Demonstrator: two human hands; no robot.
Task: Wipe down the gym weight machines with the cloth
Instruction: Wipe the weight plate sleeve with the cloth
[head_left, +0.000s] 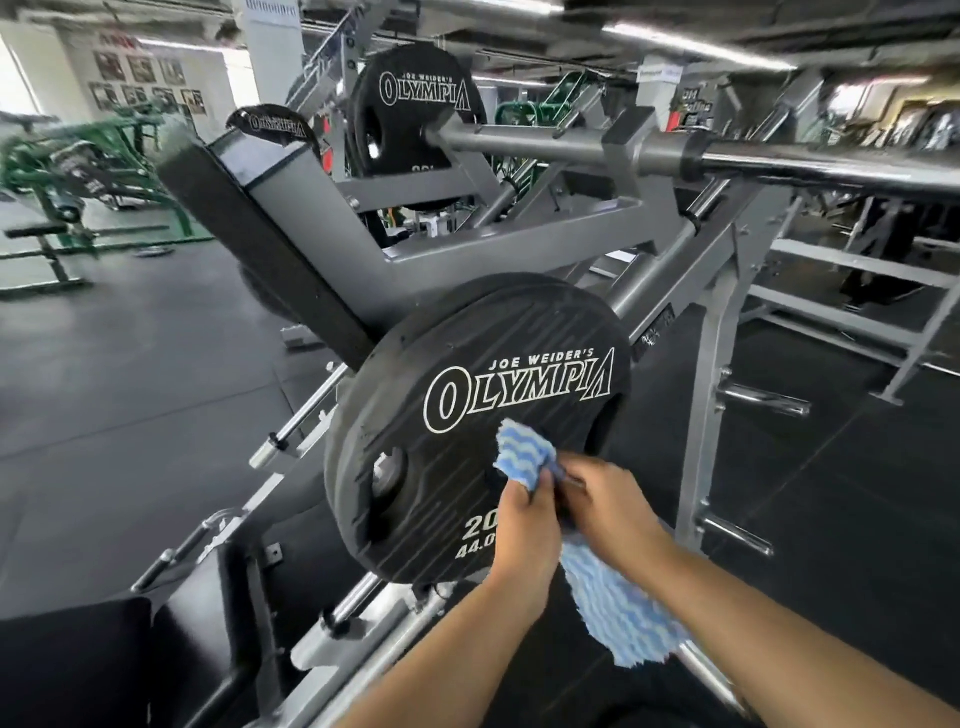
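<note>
Dark rubber flooring and grey steel framing fill the gym behind. At the grip, the blue-and-white cloth (524, 457) is pinched between the left hand (524, 525) and the right hand (605, 501), both curled on it, just in front of the black weight plate (467, 415). Above the hands one bunched end is held against the plate face; below them the tail hangs loose. Judged soft, light and limp, the cloth is best bunched into a pad. The plate on the machine frame (519, 244) looks heavy and rigid.
</note>
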